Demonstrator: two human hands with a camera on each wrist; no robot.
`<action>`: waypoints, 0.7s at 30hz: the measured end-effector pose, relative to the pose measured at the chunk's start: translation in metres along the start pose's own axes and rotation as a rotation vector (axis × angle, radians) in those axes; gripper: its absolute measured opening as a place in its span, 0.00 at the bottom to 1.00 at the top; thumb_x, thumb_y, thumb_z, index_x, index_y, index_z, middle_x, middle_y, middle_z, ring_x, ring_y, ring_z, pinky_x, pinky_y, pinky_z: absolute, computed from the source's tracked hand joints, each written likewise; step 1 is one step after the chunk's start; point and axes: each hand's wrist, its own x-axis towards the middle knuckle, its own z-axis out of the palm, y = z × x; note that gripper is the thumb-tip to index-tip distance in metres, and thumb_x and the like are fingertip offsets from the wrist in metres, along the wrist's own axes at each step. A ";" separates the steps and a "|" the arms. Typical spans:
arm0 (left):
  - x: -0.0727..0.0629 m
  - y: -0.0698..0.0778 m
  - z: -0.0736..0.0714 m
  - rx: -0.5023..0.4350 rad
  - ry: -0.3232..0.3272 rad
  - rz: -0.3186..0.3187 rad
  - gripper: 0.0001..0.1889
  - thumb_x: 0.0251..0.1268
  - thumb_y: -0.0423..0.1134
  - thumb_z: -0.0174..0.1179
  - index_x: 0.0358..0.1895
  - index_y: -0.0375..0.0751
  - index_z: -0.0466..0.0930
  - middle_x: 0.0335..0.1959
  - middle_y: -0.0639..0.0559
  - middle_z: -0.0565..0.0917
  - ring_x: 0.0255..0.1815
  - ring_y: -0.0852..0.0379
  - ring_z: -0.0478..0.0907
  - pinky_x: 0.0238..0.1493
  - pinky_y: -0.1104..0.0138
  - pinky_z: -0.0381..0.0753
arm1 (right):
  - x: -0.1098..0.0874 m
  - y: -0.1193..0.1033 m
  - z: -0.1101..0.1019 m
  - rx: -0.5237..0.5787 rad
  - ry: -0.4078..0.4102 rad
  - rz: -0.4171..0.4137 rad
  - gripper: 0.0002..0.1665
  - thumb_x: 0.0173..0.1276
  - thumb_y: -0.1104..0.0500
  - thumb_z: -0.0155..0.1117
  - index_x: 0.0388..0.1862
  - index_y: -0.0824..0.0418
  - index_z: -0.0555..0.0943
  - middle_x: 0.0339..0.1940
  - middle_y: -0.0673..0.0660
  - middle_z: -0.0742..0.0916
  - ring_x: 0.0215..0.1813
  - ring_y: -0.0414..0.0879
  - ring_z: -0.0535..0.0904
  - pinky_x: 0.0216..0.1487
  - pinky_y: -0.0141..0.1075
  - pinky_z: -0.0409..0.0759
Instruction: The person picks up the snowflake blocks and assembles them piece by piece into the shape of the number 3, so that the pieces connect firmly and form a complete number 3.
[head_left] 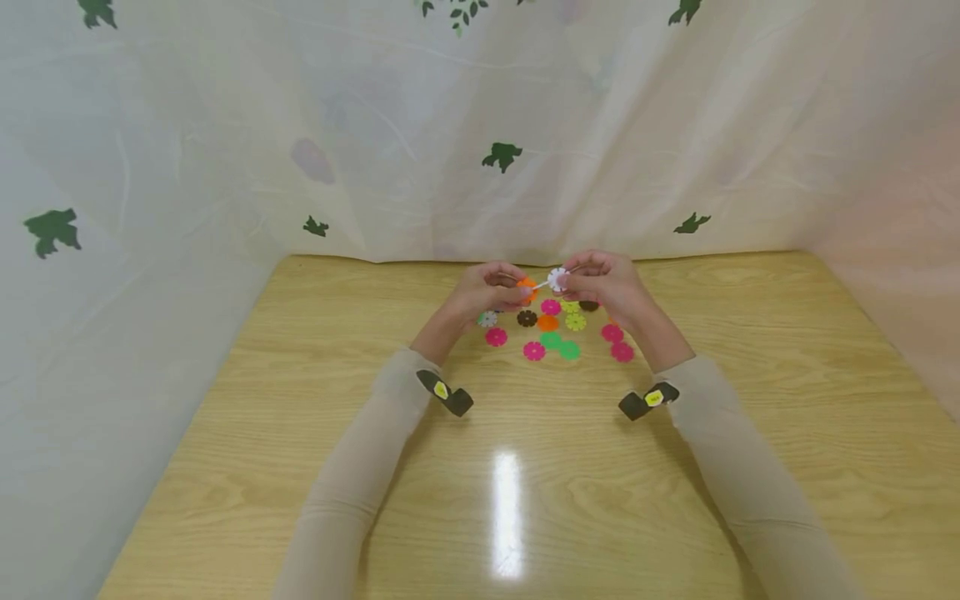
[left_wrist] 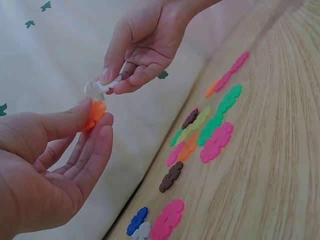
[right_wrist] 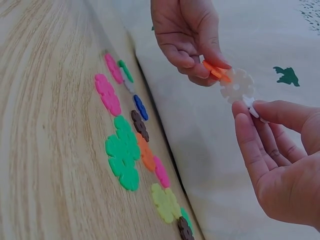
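Observation:
Above the far part of the table, both hands hold a small chain of notched flower-shaped plastic discs. My left hand (head_left: 489, 290) pinches an orange disc (right_wrist: 215, 71) between thumb and fingers. My right hand (head_left: 606, 282) pinches a white disc (head_left: 557, 279) by thumb and fingertips. Between these two, a second white disc (right_wrist: 236, 87) stands turned at an angle and appears to meet both at its edge. Whether the slots are fully pushed together cannot be made out.
Loose discs lie flat below the hands: pink (head_left: 534, 351), green (head_left: 570, 350), yellow (head_left: 575, 322), brown (left_wrist: 171, 176), orange (head_left: 548, 322), blue (left_wrist: 137, 220) and white (head_left: 488, 318). A pale curtain (head_left: 420, 192) hangs behind the wooden table (head_left: 300, 400).

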 end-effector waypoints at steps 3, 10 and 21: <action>0.000 -0.001 0.002 -0.006 0.013 -0.006 0.16 0.64 0.28 0.69 0.53 0.30 0.80 0.38 0.48 0.87 0.35 0.56 0.87 0.62 0.44 0.81 | 0.000 0.001 -0.001 -0.009 0.001 0.013 0.06 0.67 0.68 0.70 0.42 0.64 0.84 0.35 0.54 0.90 0.36 0.46 0.89 0.41 0.35 0.90; 0.000 0.000 0.004 -0.044 0.049 0.007 0.17 0.63 0.27 0.69 0.54 0.27 0.81 0.36 0.49 0.88 0.35 0.57 0.87 0.62 0.46 0.82 | 0.000 0.000 -0.001 -0.038 0.010 0.014 0.07 0.67 0.67 0.71 0.43 0.63 0.86 0.35 0.52 0.92 0.35 0.45 0.90 0.42 0.36 0.90; 0.000 0.000 0.003 -0.071 0.054 0.040 0.21 0.57 0.26 0.73 0.53 0.23 0.82 0.33 0.47 0.89 0.32 0.57 0.88 0.65 0.39 0.77 | -0.001 -0.002 -0.004 -0.073 -0.010 -0.084 0.06 0.64 0.69 0.72 0.40 0.65 0.88 0.32 0.52 0.92 0.32 0.45 0.90 0.40 0.38 0.91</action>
